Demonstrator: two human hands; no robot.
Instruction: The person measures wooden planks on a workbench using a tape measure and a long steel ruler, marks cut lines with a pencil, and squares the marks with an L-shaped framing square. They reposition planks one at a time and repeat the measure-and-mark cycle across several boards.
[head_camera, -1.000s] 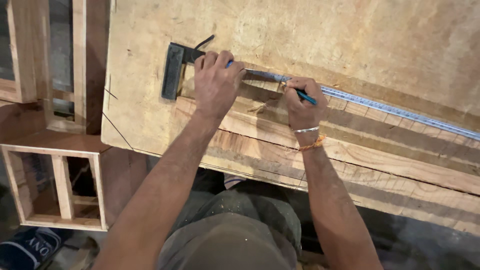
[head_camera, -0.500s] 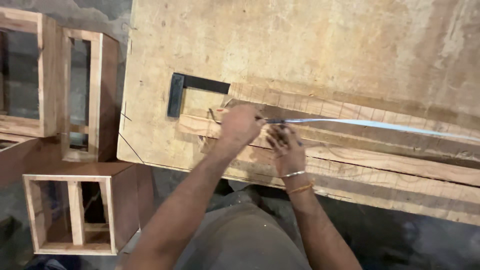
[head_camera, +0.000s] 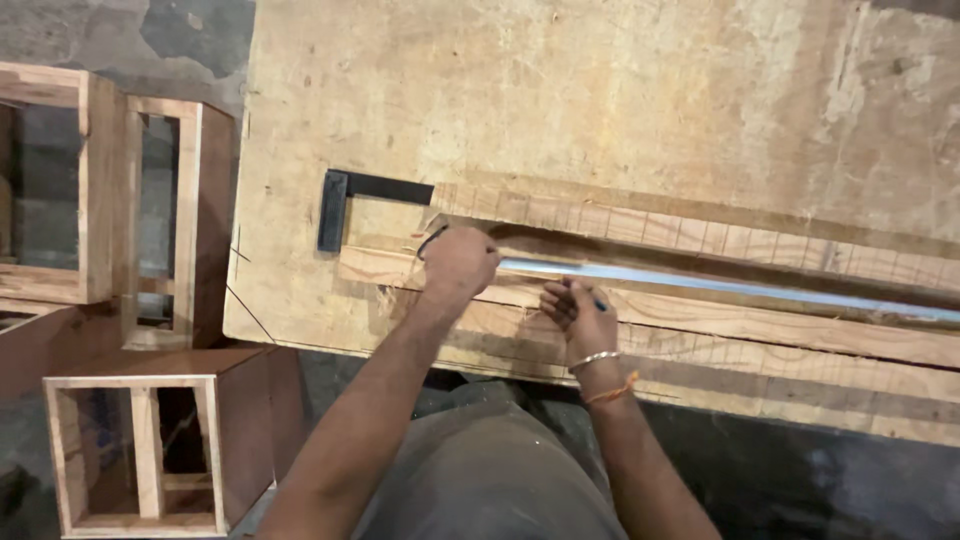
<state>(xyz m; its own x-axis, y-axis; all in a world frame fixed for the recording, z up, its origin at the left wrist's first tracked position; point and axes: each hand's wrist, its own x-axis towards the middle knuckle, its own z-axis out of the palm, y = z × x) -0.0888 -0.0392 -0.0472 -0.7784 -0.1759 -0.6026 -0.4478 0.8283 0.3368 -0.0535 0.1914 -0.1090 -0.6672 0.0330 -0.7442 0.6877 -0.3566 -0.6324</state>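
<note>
The head view looked straight down on a long metal rule (head_camera: 720, 285) lying along a wooden plank (head_camera: 760, 325) on a worn plywood bench (head_camera: 560, 90), the rule running from about the middle of the frame off toward 3 o'clock. The left hand (head_camera: 458, 262) sat on the rule's near end, fingers curled and pressed down on it, pinning it to the wood. Just beside it, toward 4 o'clock, the right hand (head_camera: 580, 312) pinched a dark pencil (head_camera: 598, 303) between thumb and fingertips, its tip at the rule's lower edge; whether the tip touched the wood could not be told. A second plank (head_camera: 700, 232), at 12 o'clock from the rule, already carried a row of short cross marks along its length, so some marking looked done; on the plank under the rule only faint marks showed toward 5 o'clock, and with the pencil so near the rule's start, most of that length seemed left to mark. A black try square (head_camera: 345, 200) lay flat at 10 o'clock from the left hand, untouched. Open wooden frames (head_camera: 140, 230) stood off the bench at 9 o'clock, and another (head_camera: 135, 450) at 7 o'clock, both well apart from the hands.
</note>
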